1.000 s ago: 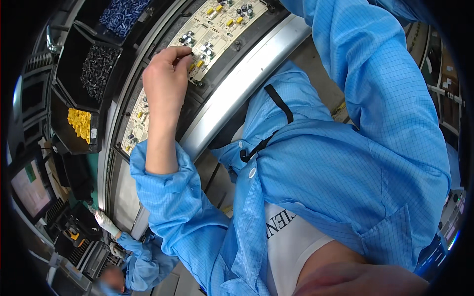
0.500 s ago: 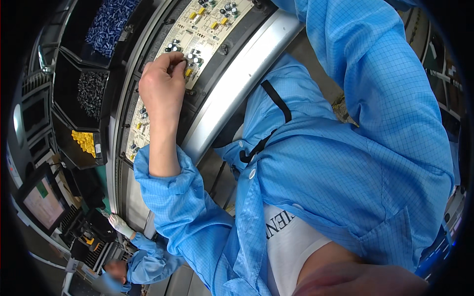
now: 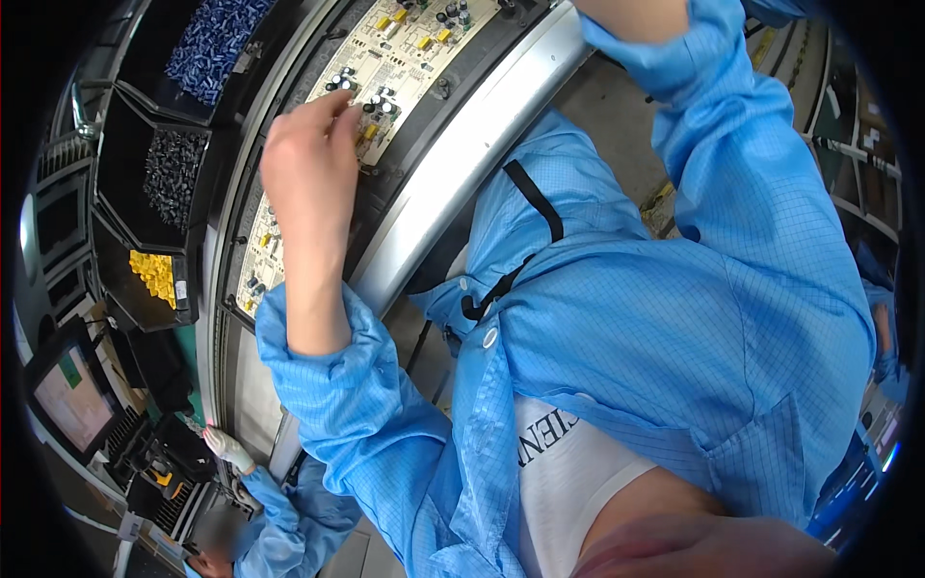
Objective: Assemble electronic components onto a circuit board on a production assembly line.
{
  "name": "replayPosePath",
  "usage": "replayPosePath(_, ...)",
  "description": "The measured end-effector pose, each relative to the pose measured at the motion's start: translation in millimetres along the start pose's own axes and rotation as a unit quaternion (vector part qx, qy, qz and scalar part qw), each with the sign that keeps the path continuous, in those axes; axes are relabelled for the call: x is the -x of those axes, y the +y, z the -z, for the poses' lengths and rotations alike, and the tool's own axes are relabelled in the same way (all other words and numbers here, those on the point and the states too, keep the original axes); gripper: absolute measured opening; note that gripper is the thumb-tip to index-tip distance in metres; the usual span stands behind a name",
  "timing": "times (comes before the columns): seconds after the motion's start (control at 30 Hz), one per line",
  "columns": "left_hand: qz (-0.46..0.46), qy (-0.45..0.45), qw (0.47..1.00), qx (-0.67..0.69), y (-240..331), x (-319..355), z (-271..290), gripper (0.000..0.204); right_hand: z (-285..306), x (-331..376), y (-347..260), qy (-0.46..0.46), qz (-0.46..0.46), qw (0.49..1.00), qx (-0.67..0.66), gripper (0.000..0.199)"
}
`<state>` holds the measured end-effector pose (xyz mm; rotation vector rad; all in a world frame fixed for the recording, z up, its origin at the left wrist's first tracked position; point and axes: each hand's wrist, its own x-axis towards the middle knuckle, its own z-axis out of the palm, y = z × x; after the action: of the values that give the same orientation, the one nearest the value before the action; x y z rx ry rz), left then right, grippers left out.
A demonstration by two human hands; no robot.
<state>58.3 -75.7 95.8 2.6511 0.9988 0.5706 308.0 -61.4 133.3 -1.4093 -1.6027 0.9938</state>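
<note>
My left hand (image 3: 310, 159) hangs over a pale circuit board (image 3: 409, 63) on the black carrier of the line. Its thumb and forefinger are bent, with a small gap between their tips. I see nothing between them, though the other fingers are partly hidden. Next to the fingertips stand several small black capacitors (image 3: 383, 101) and a yellow block component (image 3: 370, 132) on the board. Of my right arm only the sleeve and a bare forearm (image 3: 641, 14) show at the top edge; the hand is out of the picture.
Black bins at left hold blue parts (image 3: 214, 53), black parts (image 3: 173, 175) and yellow parts (image 3: 154, 275). A silver rail (image 3: 453, 159) runs between me and the boards. Lower left are a monitor (image 3: 72, 395) and a co-worker's gloved hand (image 3: 229, 448).
My left hand has drawn back slightly to the left, and its thumb and forefinger have parted a little. My right forearm has come into view at the top edge.
</note>
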Motion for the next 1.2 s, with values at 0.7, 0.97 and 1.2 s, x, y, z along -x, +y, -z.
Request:
replayPosePath(0.7, 0.22, 0.236, 0.923, 0.212, -112, 113, 65, 0.014, -61, 60, 0, -0.022, -0.095, 0.914, 0.394, 0.018)
replayPosePath(0.97, 0.194, 0.211, 0.937, 0.201, -106, 119, 67, 0.015, -77, 53, -8, 0.028, -0.116, 0.871, 0.477, 0.02)
replayPosePath(1.2, 0.181, 0.204, 0.941, 0.201, -107, 119, 63, 0.014, -75, 44, -1, -0.006, -0.144, 0.87, 0.472, 0.022)
